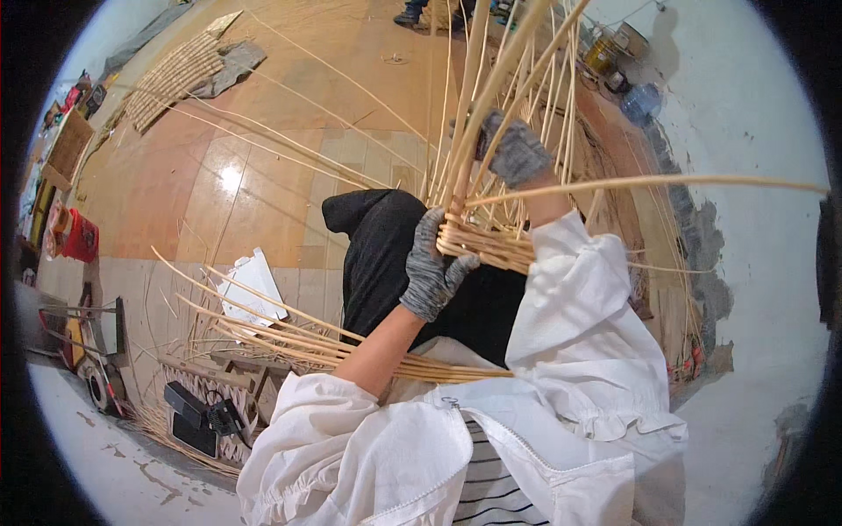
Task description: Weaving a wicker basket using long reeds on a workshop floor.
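Note:
A partly woven wicker basket (491, 247) rests over my black-clad lap, with many long pale rods standing up and fanning out from it. My left hand (434, 272), in a grey knitted glove, is closed on the woven corner, thumb on the near side and fingers along the left edge. Higher up, my right hand (517, 151), in a matching glove, is closed among the upright wicker rods (474, 114); these partly hide its fingers. One long rod (658, 181) sticks out to the right, past my right wrist.
Loose rods (289, 337) lie across my lap, under my left forearm. A white board (252, 289) lies on the floor to the left, near a red bucket (81, 237). A slatted bundle (180, 74) is farther off. The pale wall (754, 263) stands close on the right.

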### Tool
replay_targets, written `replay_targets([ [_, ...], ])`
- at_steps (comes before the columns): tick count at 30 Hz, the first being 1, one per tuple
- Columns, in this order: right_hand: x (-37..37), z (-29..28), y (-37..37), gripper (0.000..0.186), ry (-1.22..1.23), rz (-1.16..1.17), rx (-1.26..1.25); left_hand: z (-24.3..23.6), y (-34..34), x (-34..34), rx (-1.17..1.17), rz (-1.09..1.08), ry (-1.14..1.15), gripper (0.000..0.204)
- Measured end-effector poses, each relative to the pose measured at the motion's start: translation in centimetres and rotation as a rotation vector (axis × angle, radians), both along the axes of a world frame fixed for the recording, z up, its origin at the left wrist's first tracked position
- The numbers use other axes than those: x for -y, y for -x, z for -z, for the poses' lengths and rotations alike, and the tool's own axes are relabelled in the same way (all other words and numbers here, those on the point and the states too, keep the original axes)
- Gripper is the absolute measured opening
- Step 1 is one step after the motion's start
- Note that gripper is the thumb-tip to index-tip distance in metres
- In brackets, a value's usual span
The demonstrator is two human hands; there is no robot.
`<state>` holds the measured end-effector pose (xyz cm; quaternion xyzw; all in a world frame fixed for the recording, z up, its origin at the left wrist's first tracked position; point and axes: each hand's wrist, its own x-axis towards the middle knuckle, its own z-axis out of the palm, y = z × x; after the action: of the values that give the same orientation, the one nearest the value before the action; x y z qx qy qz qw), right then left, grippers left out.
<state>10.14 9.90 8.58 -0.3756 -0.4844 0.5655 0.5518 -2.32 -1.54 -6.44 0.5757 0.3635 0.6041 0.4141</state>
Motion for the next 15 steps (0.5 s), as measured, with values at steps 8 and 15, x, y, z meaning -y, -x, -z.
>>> replay_targets([
  [8,-1.8,0.7,6.0,0.027,0.419,0.172,-0.154,1.6,0.4,0.1,0.129,-0.016,0.007,0.086],
  [15,-1.6,1.8,5.7,0.019,0.392,0.003,-0.480,1.4,0.6,0.2,0.116,0.001,-0.057,0.080],
])
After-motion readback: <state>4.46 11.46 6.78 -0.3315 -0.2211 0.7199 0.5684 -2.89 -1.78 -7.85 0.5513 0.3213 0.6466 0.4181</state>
